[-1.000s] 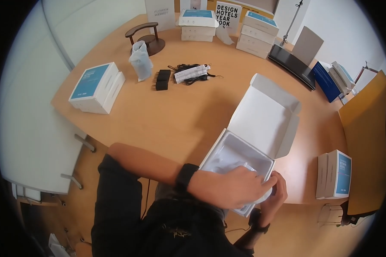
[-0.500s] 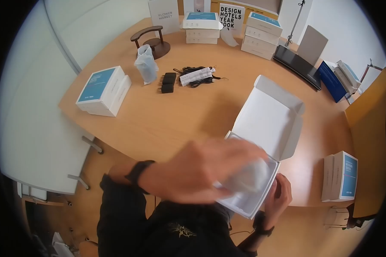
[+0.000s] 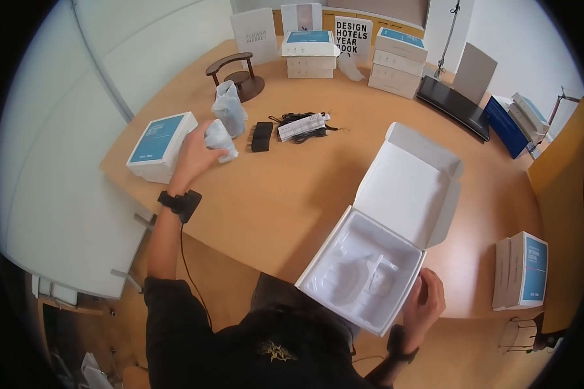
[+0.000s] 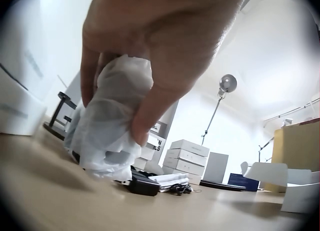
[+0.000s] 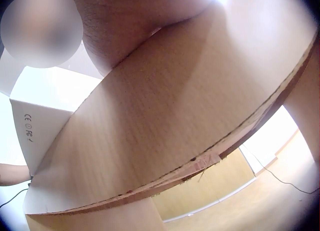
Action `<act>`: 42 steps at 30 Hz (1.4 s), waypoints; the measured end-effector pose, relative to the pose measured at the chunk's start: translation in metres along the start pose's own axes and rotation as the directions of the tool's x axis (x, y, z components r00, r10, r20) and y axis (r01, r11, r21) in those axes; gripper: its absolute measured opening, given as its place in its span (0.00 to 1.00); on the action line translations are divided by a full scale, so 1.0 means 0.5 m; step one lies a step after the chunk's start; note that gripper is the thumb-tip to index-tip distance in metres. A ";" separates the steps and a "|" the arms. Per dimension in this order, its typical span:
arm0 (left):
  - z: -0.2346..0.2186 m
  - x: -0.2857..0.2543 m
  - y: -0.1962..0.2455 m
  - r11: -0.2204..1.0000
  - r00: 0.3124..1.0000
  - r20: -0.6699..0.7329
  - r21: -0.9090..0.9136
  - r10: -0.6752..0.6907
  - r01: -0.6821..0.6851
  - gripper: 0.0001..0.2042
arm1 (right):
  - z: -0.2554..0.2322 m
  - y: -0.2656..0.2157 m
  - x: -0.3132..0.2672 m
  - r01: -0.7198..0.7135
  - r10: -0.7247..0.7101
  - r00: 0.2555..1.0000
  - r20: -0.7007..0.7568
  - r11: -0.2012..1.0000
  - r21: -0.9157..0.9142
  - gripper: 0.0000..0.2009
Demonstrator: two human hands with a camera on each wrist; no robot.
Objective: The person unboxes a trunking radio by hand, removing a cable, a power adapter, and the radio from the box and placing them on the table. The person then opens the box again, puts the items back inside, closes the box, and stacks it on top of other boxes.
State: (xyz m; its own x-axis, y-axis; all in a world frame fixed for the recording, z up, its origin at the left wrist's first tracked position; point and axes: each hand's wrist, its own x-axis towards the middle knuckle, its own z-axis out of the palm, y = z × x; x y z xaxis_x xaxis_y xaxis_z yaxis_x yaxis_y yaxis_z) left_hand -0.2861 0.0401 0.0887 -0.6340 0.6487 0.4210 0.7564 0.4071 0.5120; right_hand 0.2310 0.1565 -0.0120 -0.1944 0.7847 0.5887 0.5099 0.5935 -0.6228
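At the left of the table, my left hand [image 3: 198, 152] grips a bundle wrapped in thin whitish plastic [image 3: 220, 140]. In the left wrist view the thumb and fingers pinch the wrapped bundle [image 4: 112, 116] from above, its lower end close over the tabletop. What is inside the wrapping is hidden. A similar wrapped bundle [image 3: 230, 107] stands just behind it. An open white box [image 3: 363, 269] lies at the near edge, lid folded back, with a moulded plastic tray showing bare hollows. My right hand [image 3: 425, 301] rests at the box's right side, fingers loosely bent.
A box pair with blue labels [image 3: 162, 146] lies beside my left hand. Black adapters [image 3: 261, 136] and bundled cables [image 3: 303, 127] lie mid-table. Box stacks [image 3: 396, 65], a wooden stand [image 3: 243, 81] and a black laptop-like slab [image 3: 454, 107] line the back. More boxes [image 3: 522, 269] stand at right.
My left hand has lifted the wrapped bundle out of the open box and carried it left across the table, beside the other bundle. My right hand has stayed by the box.
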 end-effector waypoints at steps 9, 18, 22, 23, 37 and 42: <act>0.037 0.063 -0.069 0.991 0.983 0.174 -0.130 0.057 -0.034 0.40 | -0.005 -0.010 0.001 0.005 -0.005 1.000 0.019 1.000 -0.008 0.09; 0.000 0.024 0.006 0.993 0.983 0.161 0.067 0.089 -0.101 0.46 | -0.004 -0.010 -0.002 -0.027 0.027 1.000 0.012 1.000 0.006 0.09; -0.006 -0.045 0.078 0.951 0.967 -0.061 0.206 0.246 -0.229 0.44 | 0.000 -0.010 -0.001 -0.030 0.030 1.000 0.003 0.999 0.015 0.08; 0.000 -0.066 0.102 0.951 0.952 -0.128 0.173 0.279 -0.256 0.43 | 0.000 -0.011 -0.002 -0.057 0.057 0.998 -0.009 0.998 0.036 0.08; 0.217 -0.112 0.310 0.685 0.409 0.783 -0.615 0.469 0.391 0.28 | -0.003 -0.017 0.000 -0.069 0.069 0.998 0.002 0.996 0.051 0.08; 0.282 -0.047 0.327 0.670 0.408 0.812 -0.578 0.417 0.466 0.26 | -0.008 -0.018 0.003 -0.053 0.053 0.999 0.013 0.998 0.027 0.09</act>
State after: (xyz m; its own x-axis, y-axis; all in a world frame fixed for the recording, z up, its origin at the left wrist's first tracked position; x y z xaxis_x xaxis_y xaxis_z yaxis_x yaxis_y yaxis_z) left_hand -0.1250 0.1821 0.0567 0.1875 0.9566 -0.2230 0.1184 0.2034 0.9719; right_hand 0.2294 0.1515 -0.0036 -0.1779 0.8174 0.5480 0.4969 0.5553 -0.6669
